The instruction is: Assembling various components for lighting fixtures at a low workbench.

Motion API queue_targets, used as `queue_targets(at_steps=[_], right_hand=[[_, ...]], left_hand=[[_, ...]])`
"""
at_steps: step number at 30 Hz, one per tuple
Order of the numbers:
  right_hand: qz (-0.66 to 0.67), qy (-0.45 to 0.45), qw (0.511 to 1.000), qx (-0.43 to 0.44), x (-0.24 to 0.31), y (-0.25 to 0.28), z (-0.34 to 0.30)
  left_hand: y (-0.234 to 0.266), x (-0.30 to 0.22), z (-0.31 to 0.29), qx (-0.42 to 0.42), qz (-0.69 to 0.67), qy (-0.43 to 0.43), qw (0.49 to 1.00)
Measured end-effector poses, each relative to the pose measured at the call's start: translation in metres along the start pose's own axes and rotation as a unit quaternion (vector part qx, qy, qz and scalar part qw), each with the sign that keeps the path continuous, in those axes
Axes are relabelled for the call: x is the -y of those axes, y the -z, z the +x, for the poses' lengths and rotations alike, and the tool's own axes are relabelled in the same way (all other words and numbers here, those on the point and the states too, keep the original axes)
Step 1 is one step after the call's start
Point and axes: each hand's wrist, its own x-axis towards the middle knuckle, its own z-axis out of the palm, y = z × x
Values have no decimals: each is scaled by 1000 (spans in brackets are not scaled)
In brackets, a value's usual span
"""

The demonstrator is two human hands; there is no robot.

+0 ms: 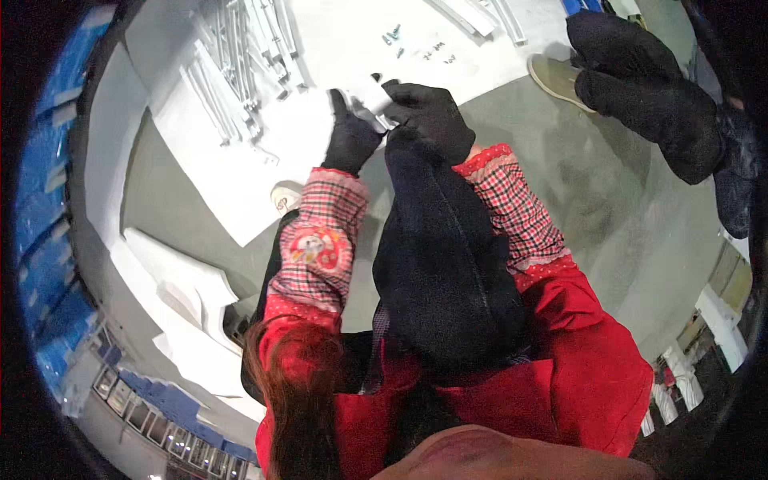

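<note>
Black gloves cover both of my hands, which meet in front of my raised knee over a white sheet (312, 120). Between them is a small pale, shiny piece (370, 98), washed out by glare, so its exact kind cannot be told. My left hand (353, 138) grips its near left side with the thumb pointing up. On the other side, my right hand (432, 118) has its fingers bent round the piece's right end. A metallic glint shows between the two hands. The right palm is hidden.
Several slim metal strips (240, 68) lie piled on the sheet at far left, with more strips (472, 14) at the far middle. Small green pieces (392, 35) lie beyond my hands. Another person's dark-clothed legs (648, 96) and a beige shoe (560, 80) are at right. White foam (188, 308) lies left.
</note>
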Motion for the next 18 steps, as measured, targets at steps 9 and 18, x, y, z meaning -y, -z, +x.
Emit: queue_targets(at_steps=[9,18], right_hand=[[-59,7,995,79,9,13,6],[-26,-191,981,28,16,3,8]], left_hand=[[-23,2,-7,-21,-496,79,865],[-29,-3,-11,-43,-619,12,784]])
